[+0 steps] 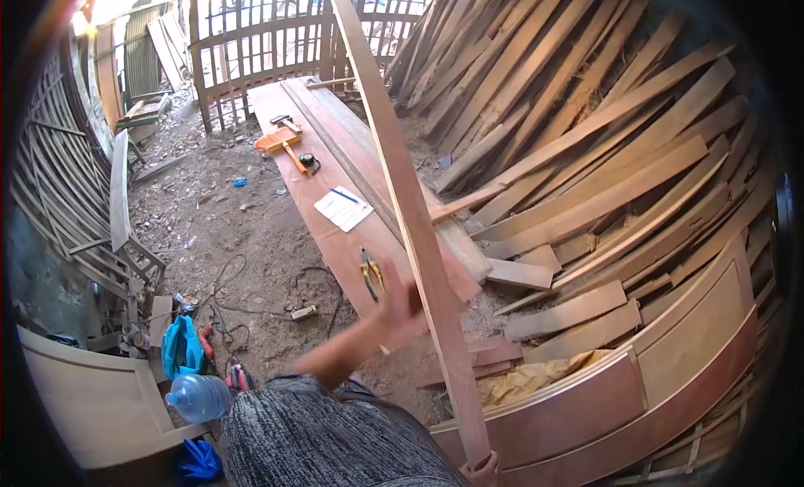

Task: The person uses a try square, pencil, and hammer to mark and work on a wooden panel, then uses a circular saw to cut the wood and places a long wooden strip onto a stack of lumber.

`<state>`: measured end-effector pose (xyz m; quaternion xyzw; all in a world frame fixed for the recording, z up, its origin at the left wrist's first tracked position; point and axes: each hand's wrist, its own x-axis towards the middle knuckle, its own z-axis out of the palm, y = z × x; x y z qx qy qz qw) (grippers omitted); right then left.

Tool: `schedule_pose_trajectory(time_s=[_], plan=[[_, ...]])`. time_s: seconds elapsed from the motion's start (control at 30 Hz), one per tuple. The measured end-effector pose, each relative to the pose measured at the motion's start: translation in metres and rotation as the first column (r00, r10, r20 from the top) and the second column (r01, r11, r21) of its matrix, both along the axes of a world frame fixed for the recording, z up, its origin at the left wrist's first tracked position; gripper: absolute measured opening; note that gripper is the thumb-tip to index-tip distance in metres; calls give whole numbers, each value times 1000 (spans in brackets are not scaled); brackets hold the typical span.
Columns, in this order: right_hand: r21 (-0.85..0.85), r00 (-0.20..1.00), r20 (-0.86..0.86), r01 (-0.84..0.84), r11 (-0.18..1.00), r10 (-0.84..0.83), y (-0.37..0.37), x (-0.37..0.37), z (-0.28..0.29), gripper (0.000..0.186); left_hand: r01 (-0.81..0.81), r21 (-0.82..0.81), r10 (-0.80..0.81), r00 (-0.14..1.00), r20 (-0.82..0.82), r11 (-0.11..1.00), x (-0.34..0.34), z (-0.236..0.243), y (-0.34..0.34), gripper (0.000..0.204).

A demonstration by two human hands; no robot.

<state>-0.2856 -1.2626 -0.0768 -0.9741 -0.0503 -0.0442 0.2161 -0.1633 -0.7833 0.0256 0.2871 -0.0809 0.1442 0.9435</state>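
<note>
- My left hand (400, 307) is raised in front of me, fingers wrapped against the near edge of a long wooden plank (410, 219); it grips the plank about midway up.
- The plank stands steeply tilted, its lower end near my feet at the bottom of the view, its upper end running up past the wooden lattice gate (251, 43) at the top.
- At the plank's foot a bit of my right hand (479, 470) shows against the wood; whether it grips or only rests there I cannot tell.
- Behind the plank lies a long reddish board (335, 236) flat like a workbench. On it sit yellow-handled pliers (372, 273), a sheet of paper (343, 208) with a blue pen, an orange square (280, 140), a hammer (282, 119).
- To my right a big heap of loose timber slats (603, 152) leans and fans out.
- Low on my left stand a clear water bottle (198, 397) and a blue bag (181, 346) on the dirt floor.
</note>
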Motion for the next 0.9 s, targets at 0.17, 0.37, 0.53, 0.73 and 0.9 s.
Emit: schedule_pose_trajectory(time_s=[0.17, 0.37, 0.53, 0.73, 0.9], plan=[[96, 992, -82, -86, 992, 94, -113, -10, -79, 67, -299, 49, 287, 943, 169, 953, 22, 92, 76, 131], [188, 892, -419, -98, 977, 170, -181, -40, -159, 69, -266, -50, 263, 963, -62, 963, 43, 40, 56, 78], [185, 858, -417, -242, 952, 299, -147, -16, -109, 118, -528, 172, 555, 788, -266, 832, 32, 58, 9, 64], [122, 845, -419, -311, 943, 333, -72, 15, -60, 130, -507, 284, 568, 795, -211, 814, 52, 62, 2, 62], [174, 916, -82, -374, 911, 392, 52, 36, -66, 78, -533, 324, 604, 778, -176, 781, 63, 48, 10, 58]])
